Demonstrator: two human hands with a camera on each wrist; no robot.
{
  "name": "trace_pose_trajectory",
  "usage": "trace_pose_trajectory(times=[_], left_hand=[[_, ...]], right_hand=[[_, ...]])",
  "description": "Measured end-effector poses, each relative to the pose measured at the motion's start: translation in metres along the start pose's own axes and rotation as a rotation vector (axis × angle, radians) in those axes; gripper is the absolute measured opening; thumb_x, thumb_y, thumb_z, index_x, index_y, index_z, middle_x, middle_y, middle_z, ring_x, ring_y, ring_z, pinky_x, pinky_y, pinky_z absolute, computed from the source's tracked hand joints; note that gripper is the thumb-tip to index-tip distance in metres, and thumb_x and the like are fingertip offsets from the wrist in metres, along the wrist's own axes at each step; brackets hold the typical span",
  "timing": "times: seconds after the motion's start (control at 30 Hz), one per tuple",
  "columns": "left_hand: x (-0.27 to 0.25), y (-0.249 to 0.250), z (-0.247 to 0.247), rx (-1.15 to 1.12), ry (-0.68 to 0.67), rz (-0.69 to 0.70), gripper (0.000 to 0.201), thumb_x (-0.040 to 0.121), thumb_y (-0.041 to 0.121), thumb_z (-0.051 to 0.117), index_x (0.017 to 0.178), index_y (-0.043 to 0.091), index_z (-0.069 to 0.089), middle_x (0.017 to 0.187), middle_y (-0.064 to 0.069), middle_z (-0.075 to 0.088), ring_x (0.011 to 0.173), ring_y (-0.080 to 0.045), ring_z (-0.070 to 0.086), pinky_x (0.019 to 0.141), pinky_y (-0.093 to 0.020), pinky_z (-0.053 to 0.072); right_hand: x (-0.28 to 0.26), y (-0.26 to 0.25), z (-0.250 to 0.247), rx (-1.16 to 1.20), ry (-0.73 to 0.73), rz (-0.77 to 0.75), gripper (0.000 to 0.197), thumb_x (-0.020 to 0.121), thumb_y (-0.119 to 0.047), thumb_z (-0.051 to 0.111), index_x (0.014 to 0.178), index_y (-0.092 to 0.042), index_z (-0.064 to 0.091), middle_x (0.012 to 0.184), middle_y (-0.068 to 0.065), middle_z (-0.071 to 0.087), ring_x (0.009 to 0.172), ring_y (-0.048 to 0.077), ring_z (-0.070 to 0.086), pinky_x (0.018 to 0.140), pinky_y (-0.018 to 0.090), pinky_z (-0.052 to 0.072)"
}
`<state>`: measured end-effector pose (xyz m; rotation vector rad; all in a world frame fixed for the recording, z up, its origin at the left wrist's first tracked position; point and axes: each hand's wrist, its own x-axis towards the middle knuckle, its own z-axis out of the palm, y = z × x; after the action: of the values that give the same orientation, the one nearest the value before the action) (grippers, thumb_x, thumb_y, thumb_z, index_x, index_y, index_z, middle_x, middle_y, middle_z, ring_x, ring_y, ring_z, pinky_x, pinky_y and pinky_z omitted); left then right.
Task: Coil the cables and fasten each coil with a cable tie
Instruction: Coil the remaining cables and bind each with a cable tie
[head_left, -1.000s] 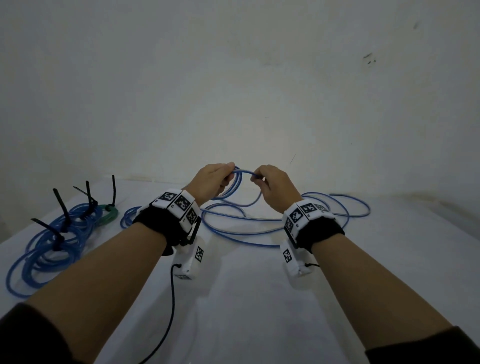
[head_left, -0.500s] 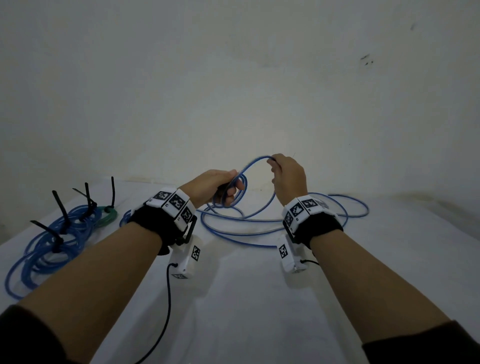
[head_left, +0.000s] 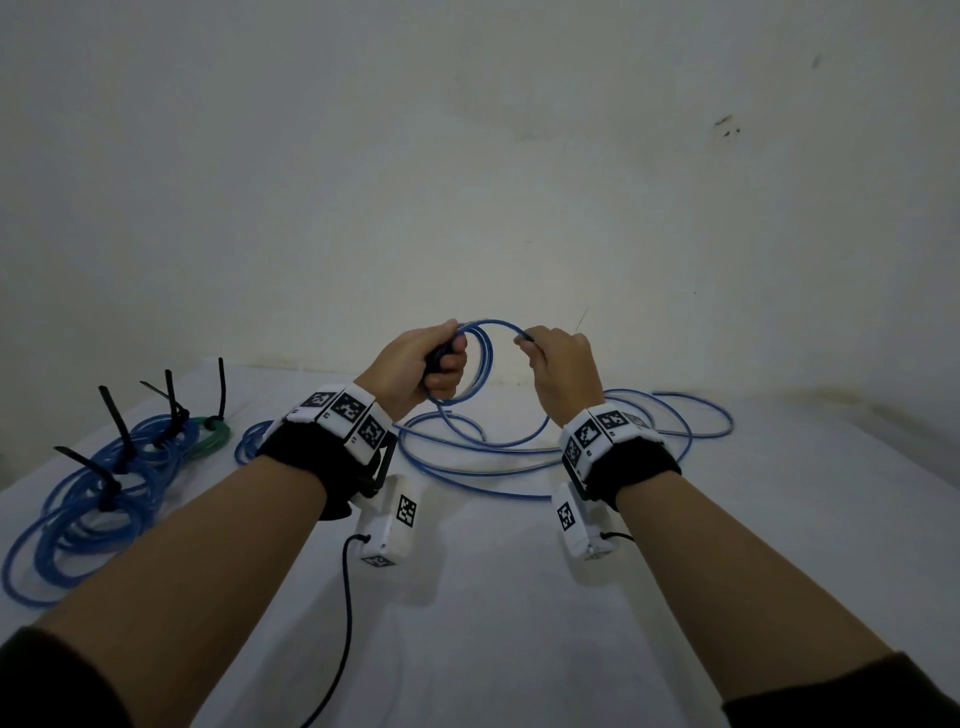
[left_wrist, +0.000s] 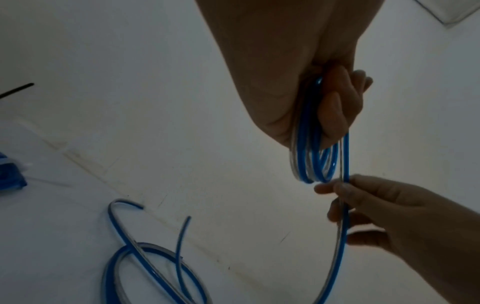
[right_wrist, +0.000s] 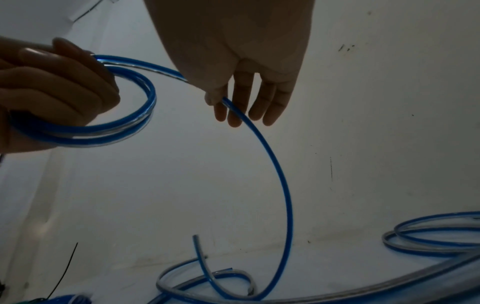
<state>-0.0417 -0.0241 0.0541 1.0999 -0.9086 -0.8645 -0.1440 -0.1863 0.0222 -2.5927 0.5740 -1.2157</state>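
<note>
Since half a second ago, my right hand (head_left: 563, 364) is dropping from its high arc and drawing level with my left hand (head_left: 415, 364), bringing a fresh turn of the blue cable (head_left: 488, 343) across. I am clutching the growing coil (right_wrist: 109, 123) in the curled fingers of the left hand, a few turns bunched in the palm, while thumb and forefinger of the right are pinching a single strand just beside it, the other fingers hanging loose. The rest of the cable is trailing down to the white table (head_left: 519, 597), where loose loops (head_left: 649, 426) are lying between and beyond my wrists. Well off to the left, finished blue coils (head_left: 93, 493) are sitting with black cable ties (head_left: 117, 421) sticking up, a small green coil (head_left: 210, 436) just behind them.

In my judgement, I am partway through winding this cable. To do it well, I should be letting the strand slide through the right pinch, matching each turn to the ones already held, and keeping the left grip firm so the springy turns are not popping free before a tie goes on.
</note>
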Motion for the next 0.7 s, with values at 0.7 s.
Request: trace_pose_trajectory(times=[0.7], left_hand=[[-0.001, 0.014, -0.004, -0.09, 0.01, 0.179, 0.035, 0.101, 0.024, 0.023, 0.072, 0.016, 0.041, 0.053, 0.009, 0.038, 0.041, -0.006, 0.03, 0.047, -0.021, 0.022]], right_hand=[[0.011, -0.001, -0.008, 0.198, 0.279, 0.313, 0.012, 0.097, -0.008, 0.041, 0.099, -0.002, 0.052, 0.085, 0.014, 0.056, 0.074, 0.027, 0.052, 0.062, 0.037, 0.042]])
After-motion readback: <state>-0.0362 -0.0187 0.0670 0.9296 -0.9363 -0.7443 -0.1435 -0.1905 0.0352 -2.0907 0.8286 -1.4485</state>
